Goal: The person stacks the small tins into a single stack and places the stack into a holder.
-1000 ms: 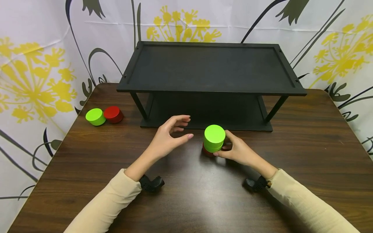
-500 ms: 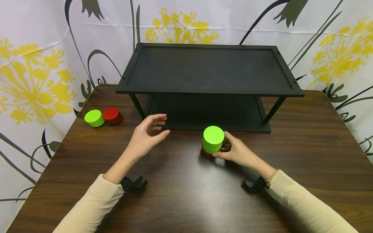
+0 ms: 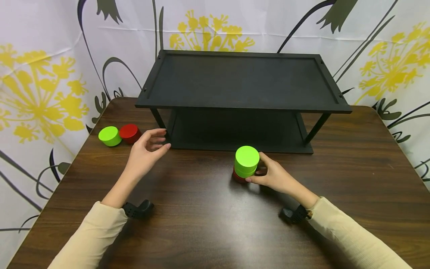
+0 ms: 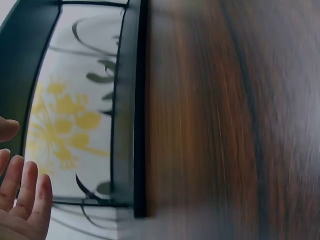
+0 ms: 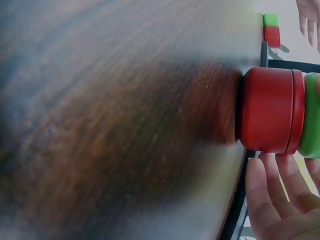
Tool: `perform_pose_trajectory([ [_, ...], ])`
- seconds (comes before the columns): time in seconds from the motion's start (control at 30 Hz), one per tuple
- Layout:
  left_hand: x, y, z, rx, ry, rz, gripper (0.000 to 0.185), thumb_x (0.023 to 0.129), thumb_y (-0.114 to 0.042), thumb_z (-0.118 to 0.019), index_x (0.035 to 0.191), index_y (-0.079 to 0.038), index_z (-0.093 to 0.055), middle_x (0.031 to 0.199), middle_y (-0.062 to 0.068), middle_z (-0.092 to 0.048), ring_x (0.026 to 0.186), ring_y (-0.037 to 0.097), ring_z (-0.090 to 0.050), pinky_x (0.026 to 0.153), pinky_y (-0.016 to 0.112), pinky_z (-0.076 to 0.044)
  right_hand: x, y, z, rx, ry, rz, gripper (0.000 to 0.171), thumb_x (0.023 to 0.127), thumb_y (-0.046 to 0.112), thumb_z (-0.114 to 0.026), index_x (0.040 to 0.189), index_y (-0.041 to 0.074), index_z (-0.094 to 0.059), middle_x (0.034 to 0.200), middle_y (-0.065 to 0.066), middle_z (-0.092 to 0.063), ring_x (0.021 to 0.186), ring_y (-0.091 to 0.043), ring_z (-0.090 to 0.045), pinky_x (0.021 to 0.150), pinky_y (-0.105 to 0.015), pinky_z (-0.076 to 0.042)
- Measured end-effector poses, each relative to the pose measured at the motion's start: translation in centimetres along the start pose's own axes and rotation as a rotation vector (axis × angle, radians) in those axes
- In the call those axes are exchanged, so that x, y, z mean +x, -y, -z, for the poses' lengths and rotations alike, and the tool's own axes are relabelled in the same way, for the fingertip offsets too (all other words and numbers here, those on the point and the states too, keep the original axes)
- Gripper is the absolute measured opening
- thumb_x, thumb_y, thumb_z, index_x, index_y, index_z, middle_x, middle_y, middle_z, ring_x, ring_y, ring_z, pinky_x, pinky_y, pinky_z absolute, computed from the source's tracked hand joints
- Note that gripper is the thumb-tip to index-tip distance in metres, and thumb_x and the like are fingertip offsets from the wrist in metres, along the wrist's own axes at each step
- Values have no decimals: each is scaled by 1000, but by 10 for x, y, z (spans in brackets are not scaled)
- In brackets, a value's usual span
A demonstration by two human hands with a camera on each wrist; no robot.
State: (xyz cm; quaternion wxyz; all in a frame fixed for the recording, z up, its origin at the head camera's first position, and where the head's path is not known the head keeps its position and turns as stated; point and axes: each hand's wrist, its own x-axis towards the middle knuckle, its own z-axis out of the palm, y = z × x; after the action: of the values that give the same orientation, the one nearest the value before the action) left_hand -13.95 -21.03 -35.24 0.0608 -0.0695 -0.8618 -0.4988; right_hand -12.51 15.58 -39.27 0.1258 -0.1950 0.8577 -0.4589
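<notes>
- the right hand [image 3: 273, 175] curled its fingers round the side of a two-piece stack, thumb at the base and fingertips [image 5: 272, 187] against the lower piece.
- in that grip, the green cylinder [image 3: 246, 160] sat on top of the red cylinder [image 3: 237, 175], which stood on the wooden table [image 3: 215, 220].
- the left hand [image 3: 145, 155] hung above the table with fingers loosely spread, holding nothing, well apart from the stack.
- just beyond its fingertips lay a second red cylinder [image 3: 129, 133], touching a second green cylinder [image 3: 109, 135] farther out.
- behind both hands stood the black shelf [image 3: 242, 80], its near edge just past the stack.
</notes>
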Motion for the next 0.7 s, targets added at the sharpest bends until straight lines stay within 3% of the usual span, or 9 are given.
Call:
perform_pose_trajectory([
  [0.17, 5, 15, 13, 5, -53, 70, 46, 91, -14, -63, 135, -5, -49, 132, 14, -53, 97, -9, -53, 79, 0, -45, 0, 0, 0, 0, 0, -6, 67, 78, 15, -79, 133, 3, -43, 124, -15, -58, 112, -33, -59, 90, -39, -56],
  [0.27, 9, 26, 21, 21, -96, 84, 47, 91, -14, -64, 135, -5, -50, 121, -5, -56, 96, -9, -53, 78, -1, -45, -1, 1, 0, -3, 1, -10, 67, 78, 15, -79, 133, 3, -43, 124, -16, -58, 113, -33, -59, 91, -39, -56],
  [0.4, 11, 40, 32, 30, -146, 111, 47, 90, -14, -64, 134, -2, -49, 107, -26, -49, 95, -10, -52, 77, -2, -44, -1, 2, 0, 1, 4, -14, 68, 78, 14, -79, 134, 3, -42, 125, -16, -58, 114, -34, -58, 91, -39, -55],
  [0.7, 14, 64, 53, 35, -241, 232, 45, 90, -15, -63, 133, -9, -52, 112, -22, -50, 91, -15, -51, 74, -2, -43, 0, 1, 0, 1, 4, -19, 68, 78, 15, -79, 135, 3, -42, 126, -16, -57, 113, -33, -59, 91, -39, -56],
])
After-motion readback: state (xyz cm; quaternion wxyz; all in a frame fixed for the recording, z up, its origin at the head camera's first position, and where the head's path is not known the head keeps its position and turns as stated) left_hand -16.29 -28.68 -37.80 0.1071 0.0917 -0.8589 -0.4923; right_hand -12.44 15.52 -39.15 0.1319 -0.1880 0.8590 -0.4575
